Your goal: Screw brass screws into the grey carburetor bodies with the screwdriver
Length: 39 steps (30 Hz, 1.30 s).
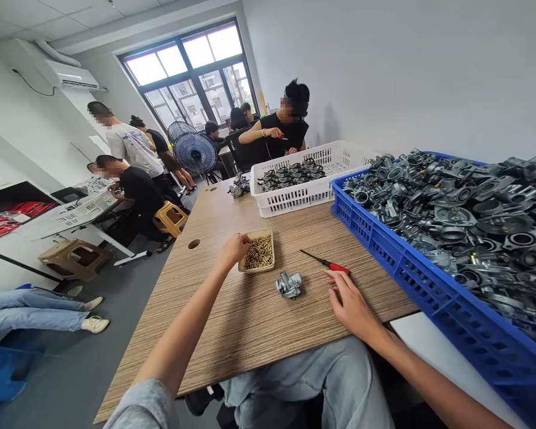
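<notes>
My left hand (236, 249) is at the left rim of a small cream tray (273, 257) full of little brass screw-like parts (259, 252). Its fingers are bent together, and whatever lies between them is too small to make out. A silver metal carburetor (289, 285) sits on the table in front of the tray. To the right of it, my right hand (349, 301) lies on the tabletop with fingers apart, holding nothing. Its fingertips are right by the red handle of a screwdriver (338, 268), whose dark shaft points left toward the tray.
A blue crate (375, 238) heaped with carburetor bodies (462, 208) stands on the right. Behind, a white basket (290, 205) holds darker carburetors, with more metal parts (239, 186) beside it. A person (290, 122) works across the wood-grain table (218, 351). A fan (195, 153) stands beyond.
</notes>
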{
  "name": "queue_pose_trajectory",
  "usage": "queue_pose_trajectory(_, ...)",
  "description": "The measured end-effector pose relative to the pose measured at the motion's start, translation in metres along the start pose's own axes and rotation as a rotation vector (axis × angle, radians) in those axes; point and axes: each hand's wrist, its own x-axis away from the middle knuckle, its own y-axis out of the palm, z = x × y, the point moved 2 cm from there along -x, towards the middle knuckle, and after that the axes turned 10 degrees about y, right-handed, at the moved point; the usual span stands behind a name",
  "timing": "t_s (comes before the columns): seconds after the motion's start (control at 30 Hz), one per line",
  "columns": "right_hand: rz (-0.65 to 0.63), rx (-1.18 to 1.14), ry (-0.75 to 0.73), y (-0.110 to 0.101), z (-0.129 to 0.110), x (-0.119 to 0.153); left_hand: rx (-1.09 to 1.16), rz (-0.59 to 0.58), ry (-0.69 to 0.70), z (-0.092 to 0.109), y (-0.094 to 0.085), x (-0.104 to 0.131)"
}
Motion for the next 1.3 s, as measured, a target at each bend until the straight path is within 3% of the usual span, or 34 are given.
queue_pose_trajectory(0.23, 0.01, 0.0, -0.004, 0.0, 0.0, 0.0, -0.035, -0.04, 0.013, 0.003, 0.0, 0.006)
queue_pose_trajectory(1.3, 0.0, 0.012, 0.008, -0.002, -0.004, 0.0, -0.112, -0.02, -0.048, 0.01, 0.011, 0.006)
